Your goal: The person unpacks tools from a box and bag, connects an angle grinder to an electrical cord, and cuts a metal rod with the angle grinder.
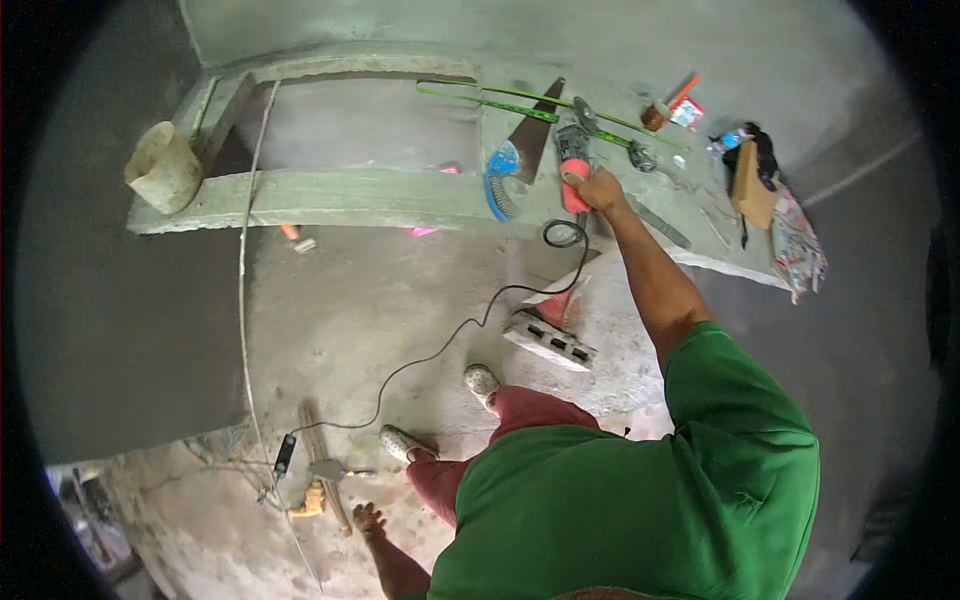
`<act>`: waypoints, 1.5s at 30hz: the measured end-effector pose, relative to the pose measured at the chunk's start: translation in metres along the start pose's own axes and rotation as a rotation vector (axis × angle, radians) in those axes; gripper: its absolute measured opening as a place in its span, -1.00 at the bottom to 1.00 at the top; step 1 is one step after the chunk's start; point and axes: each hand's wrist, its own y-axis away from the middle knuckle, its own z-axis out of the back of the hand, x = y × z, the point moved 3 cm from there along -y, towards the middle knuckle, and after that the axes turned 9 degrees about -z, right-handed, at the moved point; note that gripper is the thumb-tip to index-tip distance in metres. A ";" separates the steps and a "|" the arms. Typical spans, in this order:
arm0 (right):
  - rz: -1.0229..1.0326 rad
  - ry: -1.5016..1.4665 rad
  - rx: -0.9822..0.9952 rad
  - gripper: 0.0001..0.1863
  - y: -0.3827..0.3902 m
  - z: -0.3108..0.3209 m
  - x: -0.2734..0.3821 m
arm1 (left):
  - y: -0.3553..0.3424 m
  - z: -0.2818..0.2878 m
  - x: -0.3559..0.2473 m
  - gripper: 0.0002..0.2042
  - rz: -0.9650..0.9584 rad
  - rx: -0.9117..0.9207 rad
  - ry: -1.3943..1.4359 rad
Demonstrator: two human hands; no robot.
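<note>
A pink and dark-grey angle grinder [574, 160] rests on the concrete counter [400, 200], with my right hand [595, 190] closed on its body; its black cord loops down to the floor. Just left of it lies a handsaw [535, 130] with a blue handle, and green straight strips [450, 92] cross behind both. My left hand [370, 522] hangs low with fingers apart and holds nothing, near wooden sticks [330, 490], a trowel [325, 470] and a yellow power tool [308, 500] on the floor.
A dirty plastic container [160, 165] sits at the counter's left end; cardboard [755, 180] and bags [798, 240] at its right. A long thin rod [242, 300] leans across the rectangular counter opening. Below are a concrete block [548, 340] and the black cable's connector [285, 452].
</note>
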 end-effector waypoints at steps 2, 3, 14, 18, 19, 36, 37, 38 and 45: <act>0.033 -0.015 0.002 0.04 -0.004 0.002 0.009 | 0.051 -0.022 0.018 -0.47 -0.011 -0.009 0.031; 0.041 -0.006 -0.028 0.01 -0.006 0.004 0.011 | 0.074 -0.034 0.022 -0.45 -0.044 0.037 0.062; 0.060 -0.178 -0.011 -0.36 -0.056 -0.005 0.020 | 0.123 -0.137 0.025 -0.45 -0.151 0.115 0.181; 0.097 -0.316 0.027 -0.39 -0.083 -0.015 -0.005 | 0.116 -0.133 -0.016 -0.44 -0.172 0.113 0.290; 0.096 -0.315 -0.051 -0.42 -0.073 -0.014 -0.003 | 0.119 -0.133 -0.030 -0.44 -0.190 0.028 0.158; 0.756 -0.294 -0.275 -0.08 0.132 0.059 0.050 | 0.159 -0.314 -0.374 -0.44 -0.686 0.407 -0.136; 0.769 -0.299 -0.259 -0.08 0.146 0.061 0.055 | 0.171 -0.343 -0.399 -0.40 -0.693 0.465 -0.164; 0.808 -0.311 -0.202 -0.07 0.162 0.064 0.061 | 0.175 -0.368 -0.415 -0.35 -0.698 0.567 -0.118; 1.072 -0.527 0.211 -0.09 0.241 0.034 0.092 | 0.225 -0.461 -0.464 -0.32 -0.586 0.879 0.583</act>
